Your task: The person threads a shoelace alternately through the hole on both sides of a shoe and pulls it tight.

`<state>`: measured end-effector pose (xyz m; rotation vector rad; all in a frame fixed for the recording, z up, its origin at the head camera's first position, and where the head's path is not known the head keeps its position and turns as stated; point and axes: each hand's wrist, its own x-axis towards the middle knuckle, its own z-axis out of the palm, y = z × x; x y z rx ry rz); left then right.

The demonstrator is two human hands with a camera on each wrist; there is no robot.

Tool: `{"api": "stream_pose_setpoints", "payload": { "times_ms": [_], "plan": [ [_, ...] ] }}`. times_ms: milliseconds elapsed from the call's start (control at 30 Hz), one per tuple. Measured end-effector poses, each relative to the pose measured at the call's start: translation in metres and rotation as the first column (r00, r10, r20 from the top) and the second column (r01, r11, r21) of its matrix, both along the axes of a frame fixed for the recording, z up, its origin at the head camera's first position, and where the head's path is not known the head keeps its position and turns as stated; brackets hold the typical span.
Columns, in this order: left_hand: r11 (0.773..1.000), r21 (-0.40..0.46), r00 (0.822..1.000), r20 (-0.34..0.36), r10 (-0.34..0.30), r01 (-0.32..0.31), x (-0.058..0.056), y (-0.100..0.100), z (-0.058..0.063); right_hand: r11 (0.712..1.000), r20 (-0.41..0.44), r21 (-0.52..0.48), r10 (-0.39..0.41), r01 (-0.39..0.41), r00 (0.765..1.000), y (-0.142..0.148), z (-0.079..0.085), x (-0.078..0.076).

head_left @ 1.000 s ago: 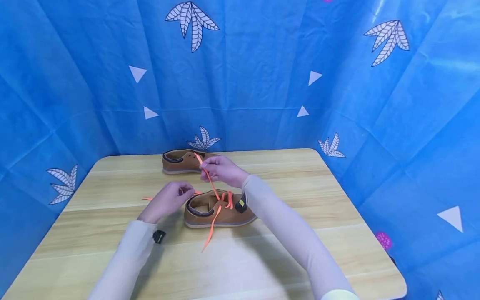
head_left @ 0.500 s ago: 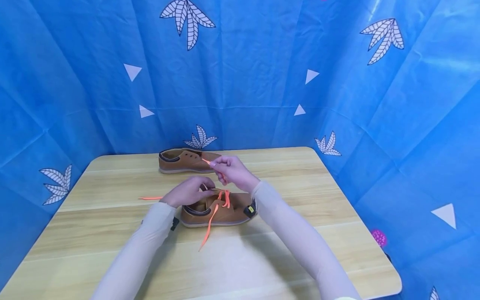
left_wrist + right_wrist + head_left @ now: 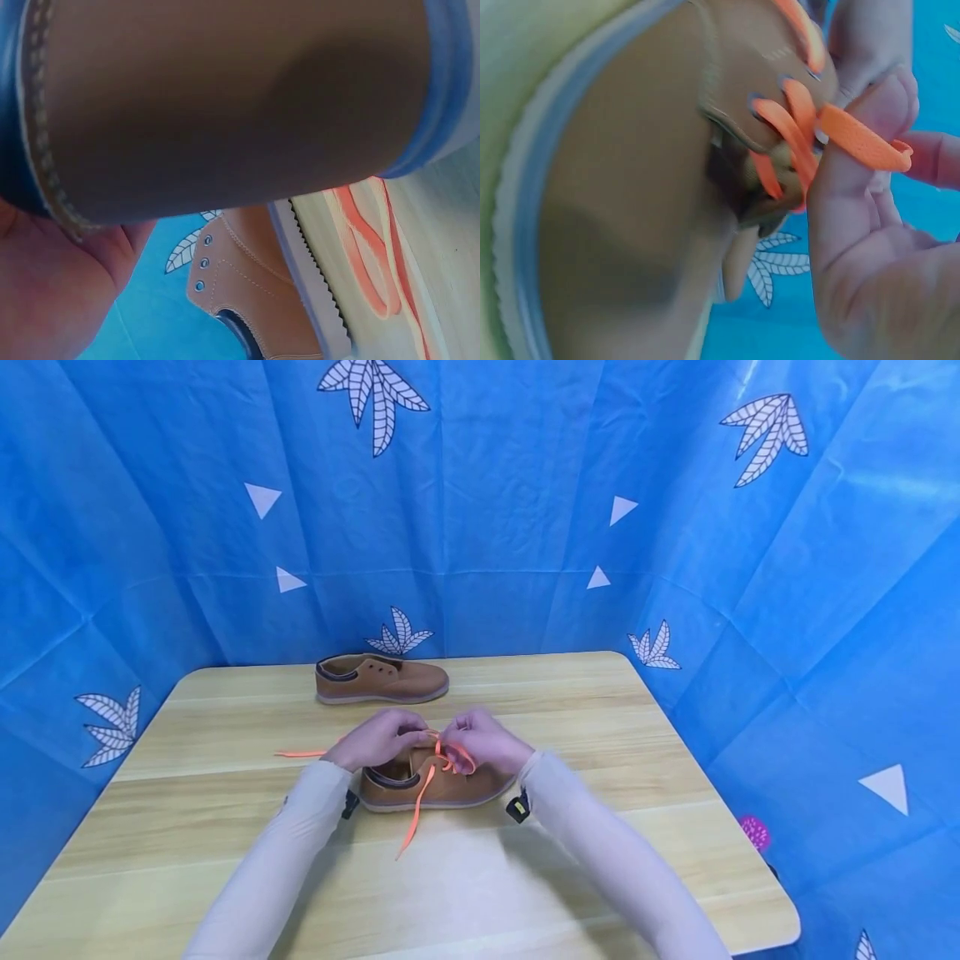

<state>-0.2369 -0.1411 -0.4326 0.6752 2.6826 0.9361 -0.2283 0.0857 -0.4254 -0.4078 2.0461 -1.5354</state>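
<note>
Right hand (image 3: 480,743) pinches orange lace (image 3: 862,141) — strip lies across my thumb. Brown shoe (image 3: 450,792) sits at 7 o'clock from those fingers, toe toward 3. Left hand (image 3: 378,741) at shoe's opening, shoe at its 5 o'clock; fingertips partly hidden, can't tell whether they grip. Second shoe (image 3: 382,683) beyond — toward 11 o'clock.
</note>
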Motion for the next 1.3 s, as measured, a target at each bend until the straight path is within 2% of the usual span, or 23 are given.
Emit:
{"api": "stream_pose_setpoints", "payload": {
  "times_ms": [167,367,567,733,833,900,1067,1200,1300],
  "plan": [
    [1.0,0.011,0.999,0.029,0.015,-0.016,0.001,0.0,0.001,0.996,-0.075,0.022,-0.082,0.084,0.994,-0.007,-0.009,0.009],
    [1.0,0.015,0.999,0.034,0.023,-0.023,0.0,0.0,0.001,0.985,-0.109,0.012,-0.17,0.172,0.979,-0.013,-0.016,0.015],
    [1.0,0.013,0.999,0.026,0.027,-0.028,0.0,0.0,-0.001,0.977,-0.125,-0.011,-0.211,0.211,0.969,-0.018,-0.022,0.017],
    [1.0,0.021,1.0,0.023,0.004,-0.004,-0.001,-0.002,0.0,0.976,-0.129,-0.007,-0.218,0.219,0.967,-0.02,-0.022,0.018],
    [0.998,0.053,0.998,0.063,-0.024,0.021,-0.003,-0.005,0.0,0.975,-0.134,-0.003,-0.219,0.22,0.967,-0.021,-0.022,0.019],
    [0.997,0.076,0.993,0.113,-0.024,0.015,-0.006,-0.008,0.0,0.974,-0.137,-0.006,-0.225,0.226,0.965,-0.021,-0.021,0.02],
    [0.993,0.107,0.974,0.227,0.014,-0.039,-0.019,-0.012,-0.004,0.967,-0.149,-0.015,-0.252,0.253,0.956,-0.022,-0.021,0.02],
    [0.989,0.133,0.961,0.275,0.019,-0.057,-0.025,-0.01,-0.006,0.965,-0.156,-0.019,-0.26,0.26,0.953,-0.022,-0.021,0.02],
    [0.987,0.148,0.959,0.284,0.021,-0.065,-0.026,-0.008,-0.007,0.969,-0.164,-0.03,-0.246,0.245,0.955,-0.02,-0.022,0.019]
  ]
}}
